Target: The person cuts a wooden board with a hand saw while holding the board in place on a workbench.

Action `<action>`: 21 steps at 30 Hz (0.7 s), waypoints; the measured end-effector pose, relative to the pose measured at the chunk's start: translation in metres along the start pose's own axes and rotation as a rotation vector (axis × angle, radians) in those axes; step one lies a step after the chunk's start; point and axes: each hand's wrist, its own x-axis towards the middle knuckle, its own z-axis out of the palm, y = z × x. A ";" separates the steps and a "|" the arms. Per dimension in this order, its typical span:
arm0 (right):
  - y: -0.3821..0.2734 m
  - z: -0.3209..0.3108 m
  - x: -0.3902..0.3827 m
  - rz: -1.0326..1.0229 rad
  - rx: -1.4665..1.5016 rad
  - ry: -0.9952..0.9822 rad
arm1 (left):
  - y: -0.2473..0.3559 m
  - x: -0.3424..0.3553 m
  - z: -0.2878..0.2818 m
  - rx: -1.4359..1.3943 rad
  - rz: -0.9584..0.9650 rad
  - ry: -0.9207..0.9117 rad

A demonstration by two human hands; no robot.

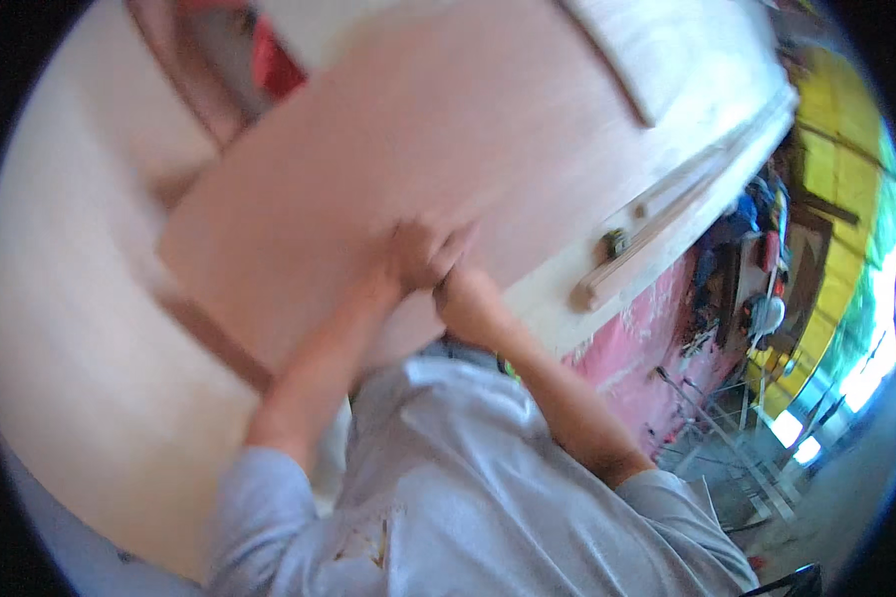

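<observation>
A large flat reddish-brown board [368,149] lies at a slant in front of me, over a pale work surface. My left hand [423,256] rests at the near part of the board, its fingers bent and drawn together. Right beside it, touching or almost touching, my right hand [465,301] is closed at the board's near edge. Whatever the two hands may be holding between them is hidden and blurred by motion.
On the pale surface [548,308] to the right lie a small dark-and-yellow tape measure [615,242] and a wooden strip [642,254]. Another strip [612,65] lies at the far side. Beyond the right edge are a pink panel [637,328], clutter and a yellow structure [831,159].
</observation>
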 end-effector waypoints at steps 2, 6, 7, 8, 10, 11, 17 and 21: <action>0.012 0.039 0.012 0.021 -0.002 0.107 | 0.001 0.017 -0.015 -0.027 0.017 0.049; -0.006 0.019 0.007 -0.149 0.093 0.163 | 0.035 0.012 -0.038 -0.371 -0.094 0.125; -0.004 0.000 0.007 -0.132 0.097 0.222 | 0.051 0.021 -0.042 -0.474 -0.139 0.093; -0.019 -0.017 0.005 -0.095 0.082 0.079 | 0.047 0.017 -0.044 -0.448 -0.116 0.088; -0.044 -0.037 -0.001 0.038 0.160 -0.109 | 0.041 0.018 -0.047 -0.525 -0.176 0.128; -0.047 -0.040 0.000 0.027 0.169 -0.082 | 0.038 0.016 -0.049 -0.504 -0.154 0.122; -0.044 -0.039 0.002 -0.037 0.155 -0.103 | 0.040 0.023 -0.048 -0.506 -0.165 0.164; -0.047 -0.037 -0.005 -0.034 0.196 -0.012 | 0.032 0.018 -0.048 -0.441 -0.146 0.188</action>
